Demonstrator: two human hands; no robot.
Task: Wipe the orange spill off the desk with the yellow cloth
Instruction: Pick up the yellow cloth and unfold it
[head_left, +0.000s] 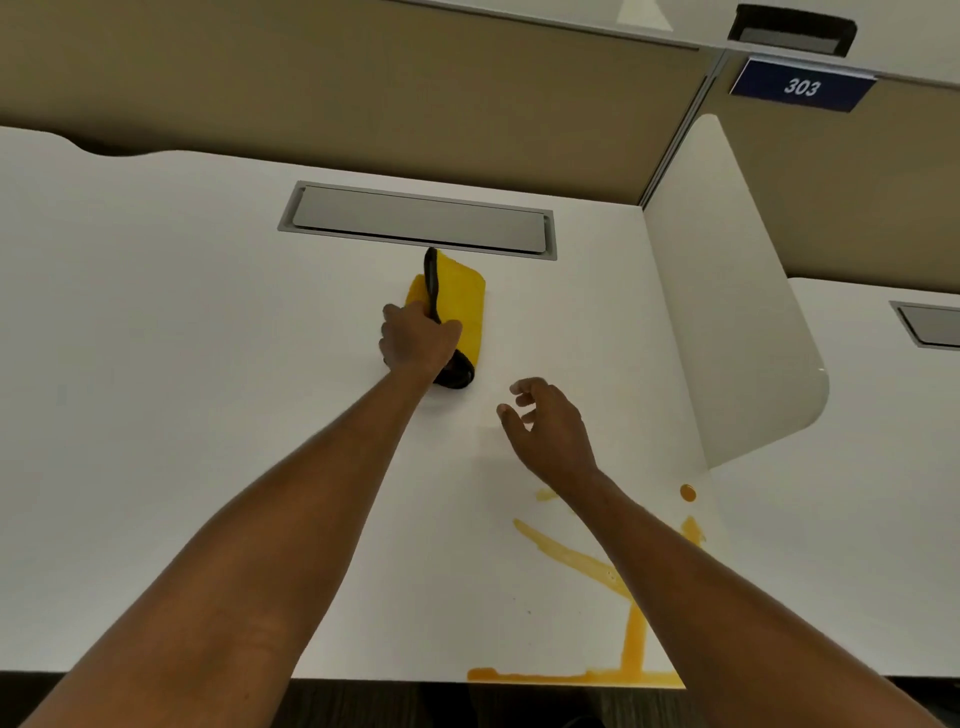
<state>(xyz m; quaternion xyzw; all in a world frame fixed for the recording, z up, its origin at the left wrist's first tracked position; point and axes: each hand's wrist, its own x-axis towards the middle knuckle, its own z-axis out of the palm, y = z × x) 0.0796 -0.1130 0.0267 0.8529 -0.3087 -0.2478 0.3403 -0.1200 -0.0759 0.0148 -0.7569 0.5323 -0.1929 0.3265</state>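
Note:
A folded yellow cloth (462, 301) with a black edge lies on the white desk (182, 364), just in front of the grey cable hatch. My left hand (418, 345) is closed over the cloth's near left part, gripping it. To the right and nearer me, my right hand (548, 426) hovers with curled, spread fingers and holds nothing. The orange spill (631, 644) runs in streaks across the desk's near right part and along the front edge. My right forearm hides part of the spill. A separate orange drop (687, 492) sits by the divider's foot.
A grey cable hatch (418, 221) is set into the desk behind the cloth. A white rounded divider (727, 312) stands at the right, with a neighbouring desk beyond it. A beige partition wall runs along the back, carrying a blue sign reading 303 (802, 85).

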